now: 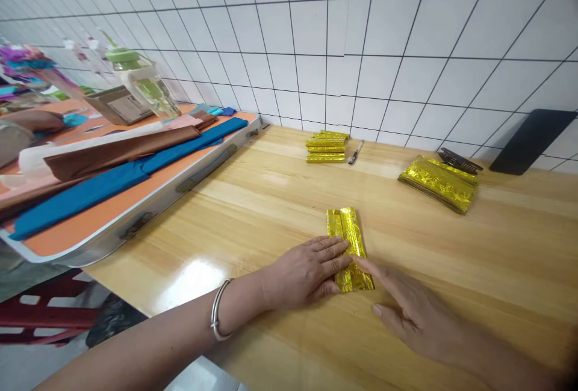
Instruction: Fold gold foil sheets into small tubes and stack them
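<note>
A shiny gold foil sheet [353, 228], creased lengthwise into folds, lies on the wooden table in front of me. My left hand [311, 270] rests flat on its left part, fingers stretched out, with a silver bangle at the wrist. At the sheet's right edge, my right hand [406, 300] has its forefinger extended to the foil and its thumb held apart. Whether that fingertip presses on the foil or only hovers over it, I cannot tell. Several narrow folded gold foil strips [326, 148] lie farther back, near the wall.
A stack of gold foil sheets [438, 183] lies back right, beside a dark hair clip [459, 161] and a black phone-like slab [533, 141]. A pen [356, 152] lies near the strips. Left, an orange-topped table [97, 222] holds folded blue paper [90, 195], a bottle [149, 81] and another person's hand [38, 121].
</note>
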Demonstrator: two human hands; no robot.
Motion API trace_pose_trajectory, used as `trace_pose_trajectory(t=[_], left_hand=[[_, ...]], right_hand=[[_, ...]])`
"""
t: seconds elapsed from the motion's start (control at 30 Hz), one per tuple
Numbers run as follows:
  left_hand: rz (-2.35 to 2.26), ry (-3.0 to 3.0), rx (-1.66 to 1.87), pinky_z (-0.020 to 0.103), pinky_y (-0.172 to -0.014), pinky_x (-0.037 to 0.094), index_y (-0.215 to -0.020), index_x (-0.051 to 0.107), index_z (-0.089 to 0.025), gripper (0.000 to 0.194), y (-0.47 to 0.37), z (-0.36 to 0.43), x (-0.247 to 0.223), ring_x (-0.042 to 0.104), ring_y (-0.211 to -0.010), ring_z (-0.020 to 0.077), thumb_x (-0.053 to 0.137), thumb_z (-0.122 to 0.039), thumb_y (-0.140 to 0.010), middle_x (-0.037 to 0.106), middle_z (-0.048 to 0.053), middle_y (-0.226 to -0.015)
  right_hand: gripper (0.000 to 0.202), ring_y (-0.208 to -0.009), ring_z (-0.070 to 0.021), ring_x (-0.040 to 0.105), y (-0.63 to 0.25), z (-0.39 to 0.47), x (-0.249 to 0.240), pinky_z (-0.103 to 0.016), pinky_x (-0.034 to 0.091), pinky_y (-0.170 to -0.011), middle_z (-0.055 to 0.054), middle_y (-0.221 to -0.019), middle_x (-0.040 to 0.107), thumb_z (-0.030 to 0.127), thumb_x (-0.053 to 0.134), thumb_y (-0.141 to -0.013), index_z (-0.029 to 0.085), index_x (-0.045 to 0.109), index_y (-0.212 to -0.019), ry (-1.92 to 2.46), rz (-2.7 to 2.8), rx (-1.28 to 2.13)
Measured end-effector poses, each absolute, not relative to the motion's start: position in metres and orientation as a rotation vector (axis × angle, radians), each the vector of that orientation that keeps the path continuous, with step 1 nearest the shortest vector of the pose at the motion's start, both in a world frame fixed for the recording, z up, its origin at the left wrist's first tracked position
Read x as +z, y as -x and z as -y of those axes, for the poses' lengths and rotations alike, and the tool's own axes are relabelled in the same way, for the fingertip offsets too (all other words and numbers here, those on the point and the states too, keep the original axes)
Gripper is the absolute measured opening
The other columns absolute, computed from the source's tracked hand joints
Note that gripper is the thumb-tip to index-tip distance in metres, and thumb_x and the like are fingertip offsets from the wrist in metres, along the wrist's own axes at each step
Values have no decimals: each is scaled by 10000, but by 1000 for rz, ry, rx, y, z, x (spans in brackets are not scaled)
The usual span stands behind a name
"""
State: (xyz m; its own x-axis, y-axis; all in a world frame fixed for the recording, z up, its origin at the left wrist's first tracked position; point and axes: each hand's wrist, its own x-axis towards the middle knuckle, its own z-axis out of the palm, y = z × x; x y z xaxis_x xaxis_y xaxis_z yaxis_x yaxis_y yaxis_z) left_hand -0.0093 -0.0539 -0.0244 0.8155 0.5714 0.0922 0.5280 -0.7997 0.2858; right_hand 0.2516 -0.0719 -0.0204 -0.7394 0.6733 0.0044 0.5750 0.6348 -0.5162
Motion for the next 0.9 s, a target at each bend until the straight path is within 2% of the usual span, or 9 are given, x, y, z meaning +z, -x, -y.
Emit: trace_pose_trajectory(t=[0.1,0.2,0.63,0.9], left_hand=[[-814,-2760,234,412,-1128,179,-1405,283,-167,582,11,56,-21,177,-1367,265,351,-478,-917,180,114,-1486],[-815,-2769,203,427,-1130,153,-1411,271,-168,606,11,58,-19,130,-1375,278,345,-502,-912,150,116,-1493],[-813,-2729,128,450,-1125,139,-1419,255,-171,647,11,56,-21,89,-1378,295,336,-546,-898,173,94,-1490],[-800,-2733,137,460,-1124,121,-1415,264,-203,628,12,55,-24,80,-1378,297,336,-550,-897,196,79,-1488]], right_hand=[[713,-1236,-195,427,-250,73,-21,-407,391,-1001,-86,-1381,426,115,422,-810,233,111,-1440,1026,2653,717],[728,-1244,-187,415,-250,73,-23,-401,387,-1004,-85,-1391,411,102,415,-803,227,87,-1440,987,2648,714],[688,-1259,-179,384,-254,68,-22,-410,335,-1049,-55,-1368,443,115,446,-798,234,174,-1419,955,2692,679],[652,-1223,-206,425,-256,63,-23,-450,311,-1056,-54,-1305,506,135,465,-819,268,223,-1410,868,2663,781]])
